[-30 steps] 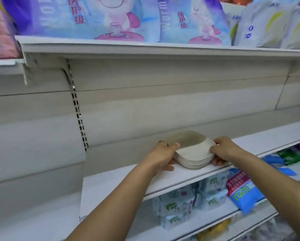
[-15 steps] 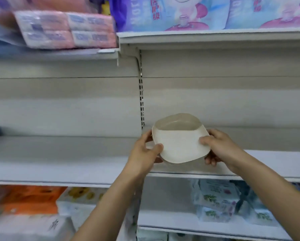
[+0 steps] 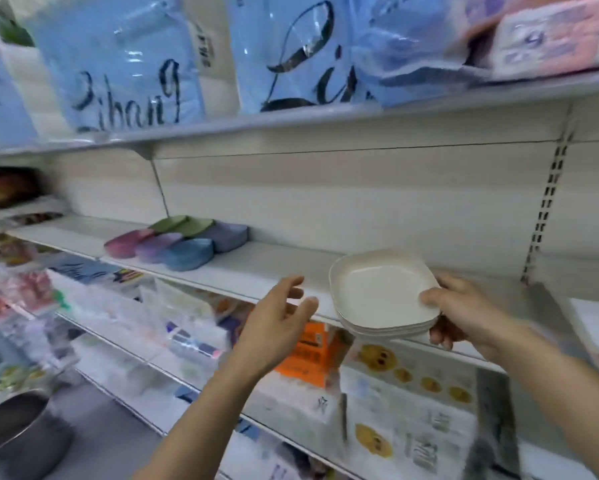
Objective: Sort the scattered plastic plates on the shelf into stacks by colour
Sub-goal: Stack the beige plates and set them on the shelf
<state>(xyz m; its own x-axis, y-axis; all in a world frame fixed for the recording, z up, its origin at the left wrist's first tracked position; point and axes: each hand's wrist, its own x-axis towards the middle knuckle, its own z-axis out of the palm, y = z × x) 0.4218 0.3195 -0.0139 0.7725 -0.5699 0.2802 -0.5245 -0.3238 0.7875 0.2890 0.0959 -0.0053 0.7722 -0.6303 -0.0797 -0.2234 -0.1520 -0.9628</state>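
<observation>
Presently, findings in order of size.

1. Shelf [image 3: 274, 261]: white, runs behind and past both hands, away to the left.

2. Coloured plates [image 3: 177, 240]: a cluster on the shelf well left of the left hand, with pink, purple and blue at the front and green and lilac behind. Blurred, so count per colour can't be told.

3. Cream plate stack [image 3: 377, 292]: several nested rounded-square plates, between the two hands at the shelf's front lip and partly overhanging it. Can't tell whether the bottom plate rests on the shelf or is carried.

4. Right hand [image 3: 464, 313]: clamped on the stack's near right corner, thumb on the top plate's rim, fingers curled beneath.

5. Left hand [image 3: 277, 317]: spread and relaxed, holding nothing, just beside the stack's left edge. Appears not to touch it.

Assessment of handling: thin plastic, so prob. light and stiff, not fragile. Smooth faces, so nested plates may slide on each other if the stack tips. A one-corner grip leaves the far side unsupported.

Recommended hold: both hands on opp. rims, thumbs on top, fingers under the bottom plate, stack kept level. Cream has no match in the cluster as far as visible, so it prob. stands as its own stack.
</observation>
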